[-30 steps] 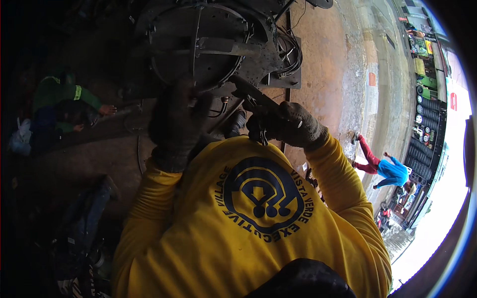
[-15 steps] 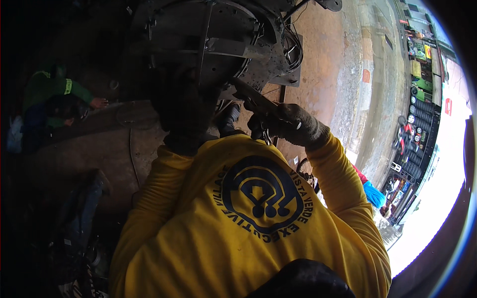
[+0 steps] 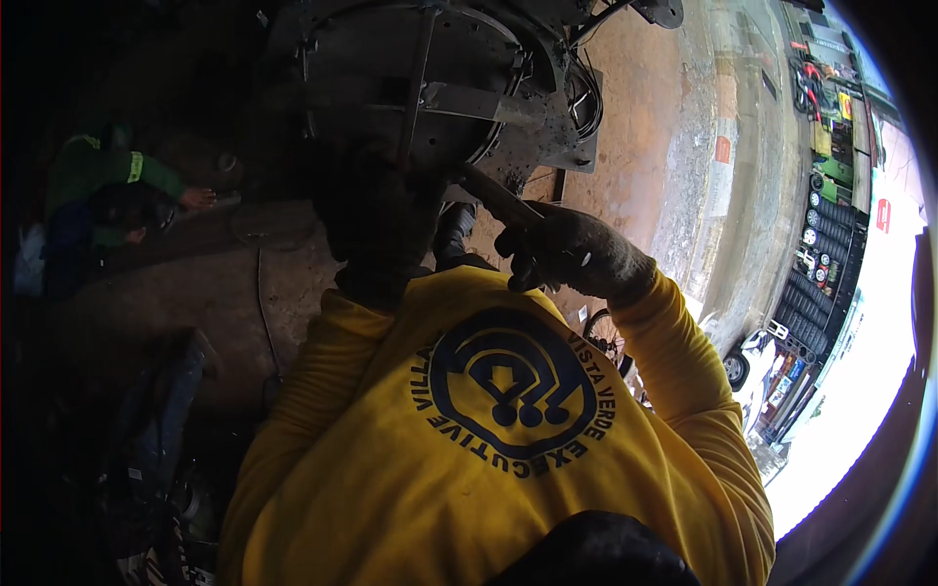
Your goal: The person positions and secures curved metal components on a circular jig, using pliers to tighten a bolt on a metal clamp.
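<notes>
My right hand (image 3: pixel 581 249), in a dark work glove, is closed around a long, flat, dark metal piece (image 3: pixel 500 198). Its far end points up and left, to the lower edge of a round dark metal assembly (image 3: pixel 467 101) with a rim and crossing bars. Whether that end touches the assembly cannot be made out. My left hand (image 3: pixel 376 225), also gloved, is raised at the near side of the assembly. Deep shadow hides its fingers and anything in them.
At the left, a person in green (image 3: pixel 112 190) reaches a hand low over the floor. Coiled dark cable (image 3: pixel 586 103) lies beside the assembly's right side. A thin cord (image 3: pixel 262 313) runs along the brown floor. Across the road (image 3: pixel 728 186) at the right stand stacked tires (image 3: pixel 829 230).
My right hand has shifted slightly right with the metal piece, and my left hand slightly right and down. The assembly sits a little farther right in view. A white vehicle shows on the road.
</notes>
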Demonstrator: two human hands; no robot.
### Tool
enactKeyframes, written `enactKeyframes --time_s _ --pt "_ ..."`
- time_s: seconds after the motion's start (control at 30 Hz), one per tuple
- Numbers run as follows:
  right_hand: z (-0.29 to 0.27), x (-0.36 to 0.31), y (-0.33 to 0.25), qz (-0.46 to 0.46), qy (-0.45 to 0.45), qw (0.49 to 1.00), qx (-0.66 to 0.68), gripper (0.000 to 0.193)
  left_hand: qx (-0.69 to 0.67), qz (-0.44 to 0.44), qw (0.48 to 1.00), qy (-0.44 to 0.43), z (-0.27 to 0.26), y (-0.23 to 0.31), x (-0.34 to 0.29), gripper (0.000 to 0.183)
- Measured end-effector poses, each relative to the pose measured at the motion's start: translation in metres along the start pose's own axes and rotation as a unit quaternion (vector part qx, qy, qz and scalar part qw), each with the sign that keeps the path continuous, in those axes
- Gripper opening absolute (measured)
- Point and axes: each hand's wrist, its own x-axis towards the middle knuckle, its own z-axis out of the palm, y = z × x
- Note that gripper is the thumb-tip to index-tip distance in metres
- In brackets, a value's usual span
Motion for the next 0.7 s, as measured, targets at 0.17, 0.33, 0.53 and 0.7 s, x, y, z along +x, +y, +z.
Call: enactKeyframes --time_s 0.17,0.33,0.53,0.7 --pt "0.005 -0.001 -0.013 0.02 -0.012 0.989 -0.149 0.058 0.0 -0.018 1.0 -0.025 -0.001 0.001 0.0 0.065" --pt "0.011 -0.001 -0.024 0.094 0.022 0.985 -0.144 0.046 0.026 0.026 0.999 0.032 0.003 -0.003 -0.003 0.065" --pt "0.015 -0.001 -0.056 0.128 -0.016 0.967 -0.221 0.041 -0.017 0.0 1.0 0.012 0.003 -0.004 -0.005 0.063" --pt "0.014 0.013 -0.08 0.253 0.029 0.966 -0.056 0.04 0.016 0.046 0.998 0.05 -0.003 -0.003 0.0 0.057"
